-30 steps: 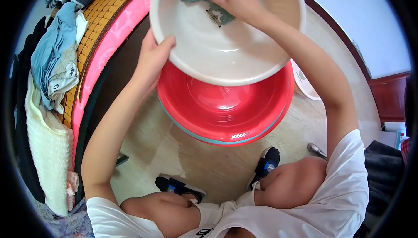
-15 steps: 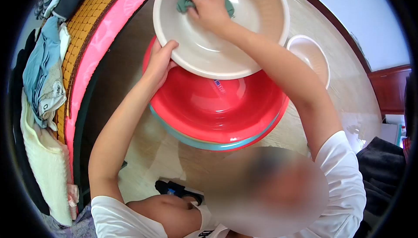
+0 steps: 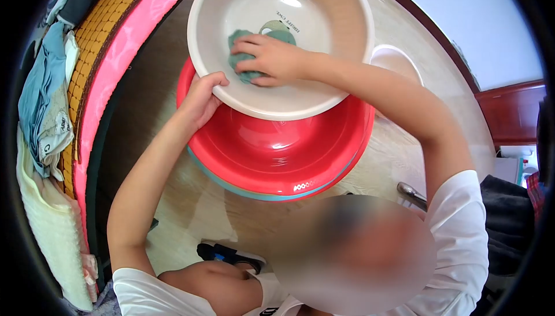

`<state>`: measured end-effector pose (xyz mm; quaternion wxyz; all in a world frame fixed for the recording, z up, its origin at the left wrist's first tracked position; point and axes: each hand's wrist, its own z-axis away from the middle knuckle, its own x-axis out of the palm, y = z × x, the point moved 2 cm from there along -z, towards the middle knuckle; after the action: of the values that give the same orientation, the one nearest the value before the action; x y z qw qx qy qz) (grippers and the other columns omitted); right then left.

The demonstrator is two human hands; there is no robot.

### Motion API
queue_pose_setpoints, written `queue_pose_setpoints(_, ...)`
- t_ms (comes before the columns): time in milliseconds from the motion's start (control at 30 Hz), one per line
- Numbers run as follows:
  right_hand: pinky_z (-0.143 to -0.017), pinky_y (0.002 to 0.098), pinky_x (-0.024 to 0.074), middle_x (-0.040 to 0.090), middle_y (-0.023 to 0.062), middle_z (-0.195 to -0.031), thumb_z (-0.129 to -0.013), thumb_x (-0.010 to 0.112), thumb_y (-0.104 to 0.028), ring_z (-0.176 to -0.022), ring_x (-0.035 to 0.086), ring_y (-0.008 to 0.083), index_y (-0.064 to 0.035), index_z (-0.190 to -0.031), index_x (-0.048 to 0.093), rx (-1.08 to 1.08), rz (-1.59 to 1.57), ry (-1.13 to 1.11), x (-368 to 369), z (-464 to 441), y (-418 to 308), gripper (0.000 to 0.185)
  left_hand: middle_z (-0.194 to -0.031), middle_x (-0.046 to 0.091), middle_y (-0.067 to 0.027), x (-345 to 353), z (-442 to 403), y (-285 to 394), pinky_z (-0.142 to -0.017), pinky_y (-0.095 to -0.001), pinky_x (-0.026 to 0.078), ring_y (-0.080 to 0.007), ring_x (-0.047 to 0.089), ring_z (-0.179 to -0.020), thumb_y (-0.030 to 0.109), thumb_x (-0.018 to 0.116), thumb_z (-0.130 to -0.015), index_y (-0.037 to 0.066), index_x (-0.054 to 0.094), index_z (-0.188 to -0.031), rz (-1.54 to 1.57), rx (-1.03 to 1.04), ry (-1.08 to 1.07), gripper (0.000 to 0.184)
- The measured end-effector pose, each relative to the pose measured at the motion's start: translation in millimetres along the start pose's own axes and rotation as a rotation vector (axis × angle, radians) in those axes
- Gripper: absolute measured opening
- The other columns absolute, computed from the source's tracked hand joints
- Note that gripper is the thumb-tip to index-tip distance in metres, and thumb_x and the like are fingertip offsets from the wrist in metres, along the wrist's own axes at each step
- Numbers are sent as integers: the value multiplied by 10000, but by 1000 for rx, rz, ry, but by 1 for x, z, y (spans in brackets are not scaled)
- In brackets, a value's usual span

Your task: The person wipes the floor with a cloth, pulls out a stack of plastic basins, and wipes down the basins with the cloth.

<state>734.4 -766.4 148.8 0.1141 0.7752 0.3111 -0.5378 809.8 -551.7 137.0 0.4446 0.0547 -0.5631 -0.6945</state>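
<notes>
A cream-coloured plastic basin (image 3: 324,97) is held up at the top of the view, with a small printed picture and lettering on its inner bottom. My left hand (image 3: 202,99) grips the near-left rim, thumb over the edge and the other fingers underneath. Inside the basin my right hand (image 3: 272,61) presses a green cloth (image 3: 233,58) against the bottom with bent fingers. Below the cream basin sits a larger red basin (image 3: 248,168), partly covered by it. A blue basin (image 3: 231,189) shows only as a rim under the red one.
A smaller white bowl (image 3: 400,61) stands on the floor to the right, partly behind my right forearm. Along the left runs a bed edge with pink trim (image 3: 110,67) and a woven mat (image 3: 92,56). Folded clothes (image 3: 43,108) lie there. Dark fabric (image 3: 509,217) is at the right.
My right hand has slid the cloth from the basin's far side towards its near-left part, uncovering the printed picture. My left hand keeps its hold on the rim.
</notes>
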Motion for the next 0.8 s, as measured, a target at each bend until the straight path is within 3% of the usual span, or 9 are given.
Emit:
queue_pose_setpoints(267, -1281, 729, 213, 482, 39, -1553, -853, 783, -178, -1585, 306, 237, -191, -1115, 690, -26, 179, -601, -64, 45, 0, 279, -1381, 578, -209, 9, 5, 8, -1064, -449, 575, -331, 647, -1229, -61, 543, -845, -73, 430, -1453, 4, -19, 0, 618)
queue_pose_setpoints(400, -1200, 725, 305, 469, 52, -1578, -924, 672, -171, -1580, 311, 234, -197, -1145, 686, -89, 444, -459, -70, 46, 29, 223, -1423, 555, -227, 13, 6, 11, -1066, -487, 582, -359, 629, -1273, -57, 534, -859, -87, 396, -1469, 36, -21, -54, 626)
queue_pose_setpoints(467, -1267, 590, 331, 464, 78, -1599, -901, 676, -114, -1557, 360, 259, -166, -1197, 687, 21, 559, -276, -76, 39, 38, 301, -1430, 555, -228, 17, 8, 13, -1047, -502, 594, -366, 636, -1270, -48, 536, -863, -89, 392, -1468, 41, -32, -52, 623)
queue_pose_setpoints(533, -1179, 513, 435, 478, 105, -1576, -872, 685, -91, -1506, 421, 280, -146, -1236, 674, 58, 565, -219, -84, 31, 49, 368, -1455, 529, -253, 20, 11, 13, -1101, -512, 568, -382, 599, -1323, -54, 529, -871, -112, 354, -1488, 15, -45, -13, 645)
queue_pose_setpoints(633, -792, 383, 614, 574, 85, -1296, -864, 689, -125, -1224, 581, 298, -102, -1175, 659, 118, 779, 128, -97, 16, 68, 314, -1461, 528, -256, 21, 12, 11, -1099, -508, 573, -383, 617, -1302, -41, 525, -872, -111, 350, -1492, 26, -99, -50, 648)
queue_pose_setpoints(667, -792, 383, 614, 574, 85, -1296, -864, 689, -125, -1224, 581, 298, -102, -1175, 659, 118, 779, 127, -89, 9, 57, 314, -1461, 528, -256, 19, 11, 9, -1099, -508, 573, -383, 617, -1302, -41, 525, -872, -111, 350, -1492, 27, -99, -51, 648)
queue_pose_setpoints(733, -1090, 482, 470, 535, 208, -1324, -829, 721, -73, -1246, 532, 417, -71, -1224, 678, 554, 723, 197, -66, 6, 38, 398, -1444, 547, -250, 18, 7, 6, -1081, -493, 584, -379, 635, -1277, -30, 523, -873, -105, 360, -1491, 44, -94, -57, 643)
queue_pose_setpoints(767, -830, 428, 599, 558, 145, -1280, -867, 702, -120, -1159, 562, 391, -74, -1191, 645, 547, 819, 162, -57, 10, 47, 333, -1444, 547, -250, 18, 8, 7, -1081, -493, 584, -379, 635, -1277, -30, 523, -873, -105, 360, -1491, 43, -95, -59, 643)
queue_pose_setpoints(800, -830, 428, 599, 558, 145, -1280, -867, 702, -120, -1159, 562, 391, -74, -1191, 645, 545, 820, 162, -46, 13, 55, 333, -1433, 557, -245, 18, 10, 7, -1071, -486, 589, -370, 639, -1269, -32, 523, -872, -102, 373, -1483, 41, -105, -66, 634)
